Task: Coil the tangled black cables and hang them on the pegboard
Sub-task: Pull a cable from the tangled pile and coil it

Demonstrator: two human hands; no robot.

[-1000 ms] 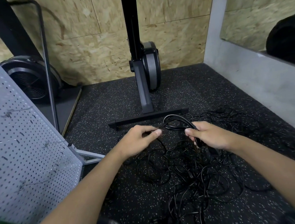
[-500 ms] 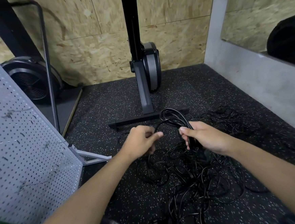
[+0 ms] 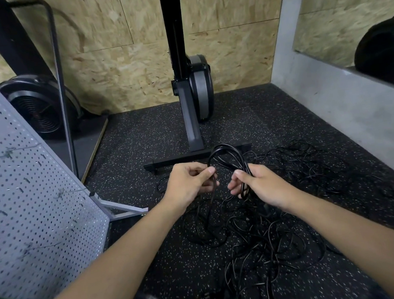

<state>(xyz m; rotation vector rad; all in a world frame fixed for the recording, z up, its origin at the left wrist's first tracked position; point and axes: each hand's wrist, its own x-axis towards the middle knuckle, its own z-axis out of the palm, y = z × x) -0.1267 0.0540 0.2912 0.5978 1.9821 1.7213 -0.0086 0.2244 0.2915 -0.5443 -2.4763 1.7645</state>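
2 hands are above the tangled heap of thin black cables [image 3: 257,236]: right hand [image 3: 264,187] clenches several looped black strands [image 3: 227,153]; left hand [image 3: 188,185] pinches 1 strand [image 3: 214,183].

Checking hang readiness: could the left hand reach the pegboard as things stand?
Probably yes: the pegboard stands close on that side, nothing between, though the left hand is pinching the looped cable.

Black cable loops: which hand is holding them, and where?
The right hand grips the coiled black cable at the bottom of its loops; the left hand pinches its loose strand.
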